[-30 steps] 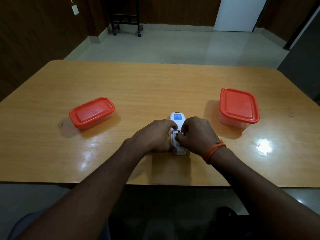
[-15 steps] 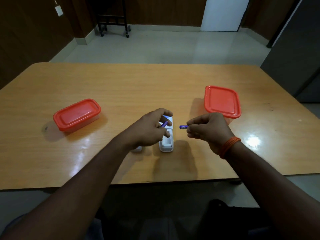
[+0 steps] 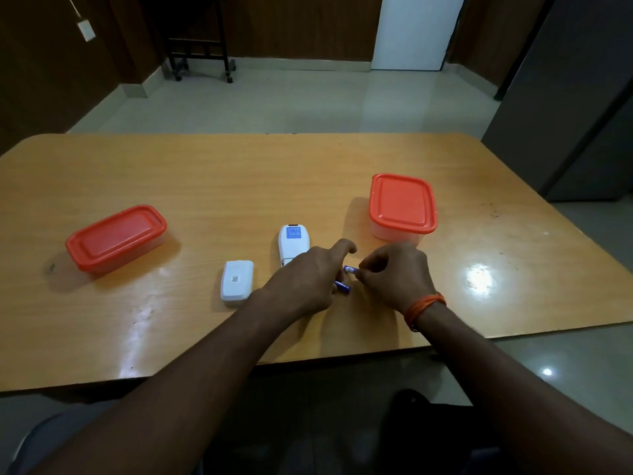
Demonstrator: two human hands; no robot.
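Observation:
A white remote control [image 3: 293, 244] lies face down on the wooden table [image 3: 205, 186], its near end hidden under my left hand [image 3: 308, 282]. Its white battery cover [image 3: 237, 280] lies to the left of it. My left hand holds a small blue battery [image 3: 343, 286] low over the table just right of the remote, with the index finger stretched out. My right hand [image 3: 394, 275], with an orange thread band on the wrist, pinches a second blue battery [image 3: 350, 269] between thumb and fingertips, close to the left hand.
A long plastic box with an orange lid [image 3: 116, 236] stands at the left of the table. A squarer box with an orange lid [image 3: 402, 206] stands just behind my right hand. The table's near edge runs below my forearms.
Both hands have come off the remote, each with a blue battery, and moved to the right of it and lower towards the table. The battery cover now shows at the left.

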